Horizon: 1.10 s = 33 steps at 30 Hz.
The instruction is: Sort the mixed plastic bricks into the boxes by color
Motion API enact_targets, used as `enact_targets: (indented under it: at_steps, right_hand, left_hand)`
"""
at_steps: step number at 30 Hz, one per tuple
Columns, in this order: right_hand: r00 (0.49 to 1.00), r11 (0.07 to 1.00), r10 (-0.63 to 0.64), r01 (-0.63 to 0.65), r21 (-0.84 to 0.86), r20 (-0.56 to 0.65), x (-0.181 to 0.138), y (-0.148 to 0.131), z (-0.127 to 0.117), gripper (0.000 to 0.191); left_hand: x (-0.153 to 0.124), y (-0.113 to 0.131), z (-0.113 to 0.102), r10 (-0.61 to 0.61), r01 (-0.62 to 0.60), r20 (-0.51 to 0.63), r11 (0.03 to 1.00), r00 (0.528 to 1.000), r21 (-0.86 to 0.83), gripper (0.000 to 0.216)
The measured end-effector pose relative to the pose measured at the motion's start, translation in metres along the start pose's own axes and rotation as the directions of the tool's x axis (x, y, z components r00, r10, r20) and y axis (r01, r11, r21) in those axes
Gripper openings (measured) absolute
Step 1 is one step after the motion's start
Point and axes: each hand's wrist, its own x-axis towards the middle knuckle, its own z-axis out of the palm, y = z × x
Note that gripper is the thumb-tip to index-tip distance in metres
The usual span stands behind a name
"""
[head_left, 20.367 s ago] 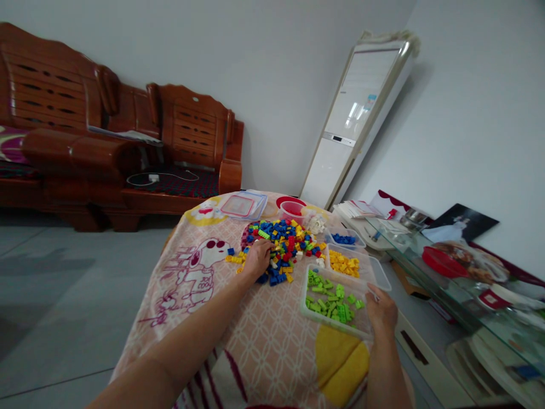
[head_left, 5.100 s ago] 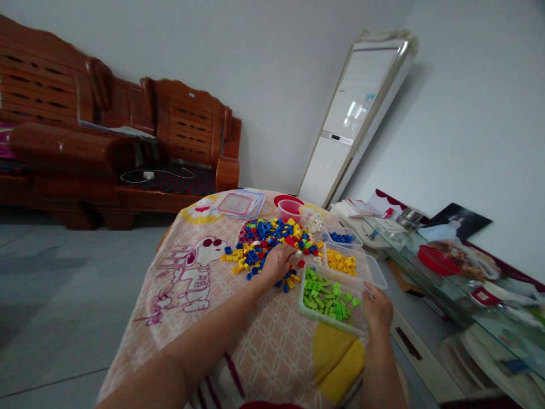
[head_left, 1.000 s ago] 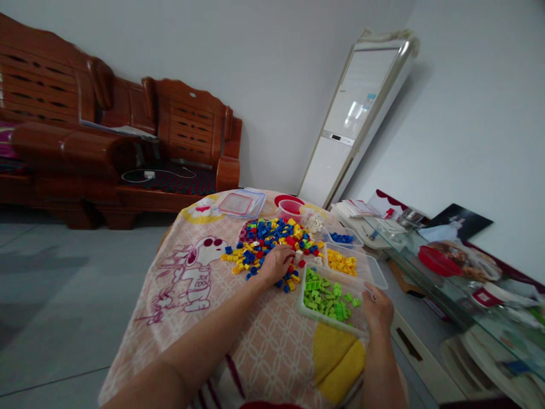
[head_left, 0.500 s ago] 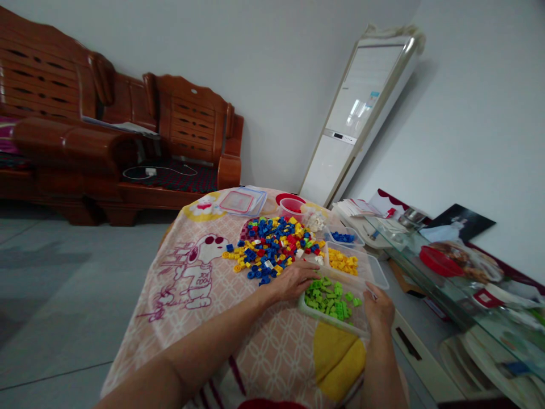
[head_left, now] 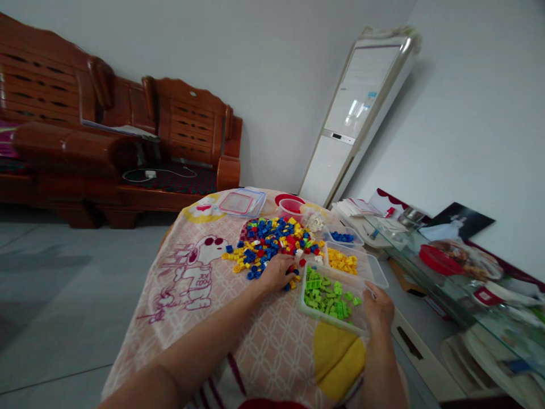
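Note:
My left hand (head_left: 277, 272) rests on the near edge of a mixed pile of toy bricks (head_left: 272, 241), coloured blue, yellow, red and white. Its fingers reach out over the bricks, apart as far as they show; their tips are partly hidden. My right hand (head_left: 378, 307) grips the right rim of a clear plastic container (head_left: 313, 314), thumb on the edge. Inside it lie several light green bricks (head_left: 330, 298). Just beyond stand a container of yellow bricks (head_left: 342, 261) and a smaller one of blue bricks (head_left: 342, 237).
Stacked lids (head_left: 242, 203) lie at the table's far edge, near a round tub (head_left: 292, 206) and a heap of white pieces (head_left: 314, 221). A patterned cloth (head_left: 255, 352) covers the table. On the right stands a glass-topped table (head_left: 451, 289) with bags and papers.
My left hand has left the green bricks' container and moved left onto the pile's near edge. My right hand stays on the container rim.

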Motion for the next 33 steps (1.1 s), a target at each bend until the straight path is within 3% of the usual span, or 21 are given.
enact_targets:
  at_steps: [6,12,16,20,25,29,33]
  right_hand:
    - [1.0,1.0,-0.014,0.014,0.001,-0.025,0.0,-0.001,0.0,0.051]
    - [1.0,1.0,-0.003,0.003,0.007,-0.013,-0.001,-0.005,-0.003,0.051]
    - [0.999,1.0,0.015,-0.015,-0.009,-0.034,-0.002,-0.006,-0.003,0.053]
    - [0.993,0.991,0.097,-0.103,-0.083,-0.073,-0.004,-0.008,-0.002,0.052]
    - [0.995,0.969,0.094,-0.089,-0.231,0.012,-0.007,-0.014,-0.006,0.051]
    - [0.987,0.954,0.162,-0.152,-0.259,0.017,0.011,-0.012,-0.015,0.051]
    - [0.983,0.951,0.183,-0.179,-0.252,-0.009,0.056,0.001,-0.019,0.057]
  left_hand:
    - [-0.001,0.002,0.003,0.005,-0.005,0.004,1.0,1.0,0.0,0.031]
    - [-0.006,0.01,0.001,0.127,-0.129,0.107,0.992,0.986,0.007,0.044]
    - [-0.007,0.012,0.003,0.104,-0.111,0.118,0.993,0.987,0.047,0.044]
    - [-0.007,0.012,0.006,0.1,-0.107,0.118,0.993,0.988,0.053,0.041]
    - [-0.006,0.012,0.005,0.102,-0.107,0.12,0.993,0.988,0.042,0.04]
    - [-0.003,0.01,0.004,0.085,-0.091,0.142,0.995,0.986,0.032,0.042]
    - [0.001,0.008,0.0,0.086,-0.09,0.177,0.996,0.98,0.01,0.044]
